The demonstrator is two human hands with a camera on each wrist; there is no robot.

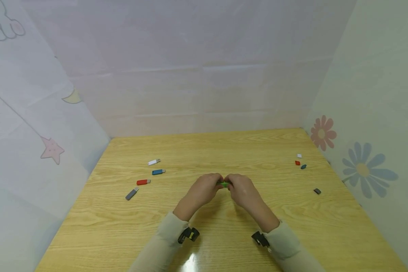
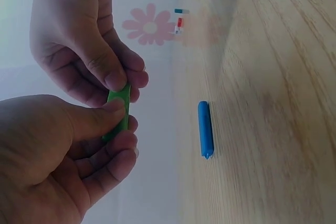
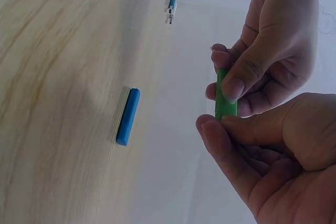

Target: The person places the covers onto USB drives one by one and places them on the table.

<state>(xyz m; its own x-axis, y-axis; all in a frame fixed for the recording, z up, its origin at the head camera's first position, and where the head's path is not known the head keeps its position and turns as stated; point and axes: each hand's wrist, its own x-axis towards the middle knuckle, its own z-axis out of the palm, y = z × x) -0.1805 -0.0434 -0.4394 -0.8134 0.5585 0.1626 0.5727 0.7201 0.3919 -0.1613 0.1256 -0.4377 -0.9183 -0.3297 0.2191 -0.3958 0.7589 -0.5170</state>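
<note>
Between both hands is a green USB stick [image 1: 225,184], held above the wooden table. My left hand [image 1: 204,187] pinches its body [image 3: 224,98] between thumb and fingers. At the opposite end, my right hand [image 1: 242,189] pinches it with thumb and forefinger. The fingers cover much of the stick, and its connector is hidden. A blue stick-shaped piece [image 2: 206,129] lies on the table close by in both wrist views; the head view does not show it beside the hands.
On the table's left lie a white USB stick [image 1: 153,162], a blue one [image 1: 158,172], a red one [image 1: 143,182] and a grey one [image 1: 132,194], connectors bare. Toward the right edge are small caps: white [image 1: 299,155], red [image 1: 297,163], blue [image 1: 303,166] and dark grey [image 1: 317,191]. Printed sheets border the table.
</note>
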